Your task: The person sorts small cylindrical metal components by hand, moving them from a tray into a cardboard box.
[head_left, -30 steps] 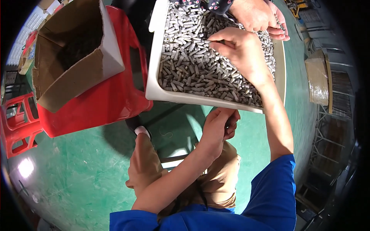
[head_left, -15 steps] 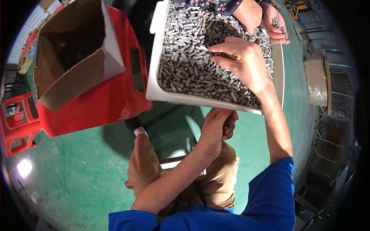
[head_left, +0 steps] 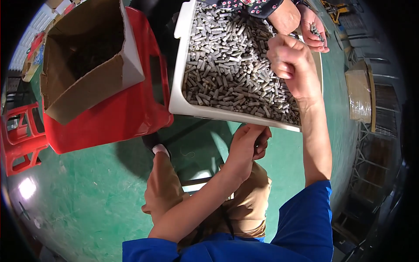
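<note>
A white tub (head_left: 176,83) holds a deep layer of small grey tube-shaped pieces (head_left: 235,65). Over its right part is my right hand (head_left: 293,63), fingers curled in; whatever they hold is hidden. Just below the tub's near rim, my left hand (head_left: 249,142) is closed, thumb against the fingers, its contents hidden in shadow. Across the tub, another person's hand (head_left: 286,17) reaches in beside mine. That person's other hand (head_left: 310,30), palm up at the right rim, carries several grey pieces (head_left: 316,31).
Left of the tub, an opened cardboard box (head_left: 83,94) with dark contents rests on a red plastic stool (head_left: 109,126). Another red stool (head_left: 22,139) stands further left. Shelving (head_left: 371,161) and a wrapped carton (head_left: 358,94) line the right, on a green floor (head_left: 100,192).
My right hand has moved up and right over the tub, its fingers going from spread to curled. My left hand stays nearly still. The tub and box appear shifted slightly right in view.
</note>
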A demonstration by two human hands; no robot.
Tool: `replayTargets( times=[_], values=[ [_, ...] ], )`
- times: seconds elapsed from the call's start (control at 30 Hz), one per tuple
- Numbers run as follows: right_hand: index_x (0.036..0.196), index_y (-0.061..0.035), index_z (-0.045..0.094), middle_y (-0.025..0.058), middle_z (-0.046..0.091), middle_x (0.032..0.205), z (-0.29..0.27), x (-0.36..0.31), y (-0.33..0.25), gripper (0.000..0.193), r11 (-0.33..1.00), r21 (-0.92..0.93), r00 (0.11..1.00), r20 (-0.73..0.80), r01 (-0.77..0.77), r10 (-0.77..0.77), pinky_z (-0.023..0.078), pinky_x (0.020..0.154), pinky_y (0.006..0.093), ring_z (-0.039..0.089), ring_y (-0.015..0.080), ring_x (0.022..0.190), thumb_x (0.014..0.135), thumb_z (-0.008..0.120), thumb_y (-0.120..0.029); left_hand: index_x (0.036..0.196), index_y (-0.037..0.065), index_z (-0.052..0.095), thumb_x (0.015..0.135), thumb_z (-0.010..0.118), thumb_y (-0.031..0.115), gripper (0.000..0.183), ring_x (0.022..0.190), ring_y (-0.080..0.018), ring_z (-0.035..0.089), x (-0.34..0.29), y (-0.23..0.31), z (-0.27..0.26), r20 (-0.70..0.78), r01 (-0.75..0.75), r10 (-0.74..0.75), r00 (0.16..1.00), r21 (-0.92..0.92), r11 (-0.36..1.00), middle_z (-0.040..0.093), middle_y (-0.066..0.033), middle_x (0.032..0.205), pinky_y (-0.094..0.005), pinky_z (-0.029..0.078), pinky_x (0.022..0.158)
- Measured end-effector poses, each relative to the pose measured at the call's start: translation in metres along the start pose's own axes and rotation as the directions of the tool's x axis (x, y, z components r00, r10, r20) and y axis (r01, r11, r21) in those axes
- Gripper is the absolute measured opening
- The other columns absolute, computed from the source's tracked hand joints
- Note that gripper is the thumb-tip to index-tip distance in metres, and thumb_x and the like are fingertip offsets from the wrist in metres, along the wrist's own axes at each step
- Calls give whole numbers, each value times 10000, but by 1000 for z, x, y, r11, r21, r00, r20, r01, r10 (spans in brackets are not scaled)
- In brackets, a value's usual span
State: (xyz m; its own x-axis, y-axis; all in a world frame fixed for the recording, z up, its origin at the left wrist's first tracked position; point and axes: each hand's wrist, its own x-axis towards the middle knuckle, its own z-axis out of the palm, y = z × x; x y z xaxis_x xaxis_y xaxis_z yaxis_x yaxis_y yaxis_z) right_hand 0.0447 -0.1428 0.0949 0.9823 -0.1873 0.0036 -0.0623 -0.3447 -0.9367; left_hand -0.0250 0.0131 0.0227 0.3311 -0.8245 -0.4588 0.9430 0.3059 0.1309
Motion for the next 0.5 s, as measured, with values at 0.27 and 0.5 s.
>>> replayTargets(
  times=[0.27,0.5],
  values=[
    [802,-58,675,17,629,663,18,24,5,163,961,-234,986,-39,150,-163,441,540,240,556,105,570,839,634,-211,722,83,515,920,507,291,287,469,-39,312,-2,0,0,-22,23,-23,1000,21,1000,379,50,579,-197,212,403],
    [788,-96,628,84,633,690,23,25,-2,95,425,-871,967,190,247,-172,483,603,368,640,236,678,741,667,-170,739,71,513,926,499,295,292,495,-58,344,-2,5,-1,-40,20,-19,999,33,999,399,30,607,-206,242,423]
  ],
)
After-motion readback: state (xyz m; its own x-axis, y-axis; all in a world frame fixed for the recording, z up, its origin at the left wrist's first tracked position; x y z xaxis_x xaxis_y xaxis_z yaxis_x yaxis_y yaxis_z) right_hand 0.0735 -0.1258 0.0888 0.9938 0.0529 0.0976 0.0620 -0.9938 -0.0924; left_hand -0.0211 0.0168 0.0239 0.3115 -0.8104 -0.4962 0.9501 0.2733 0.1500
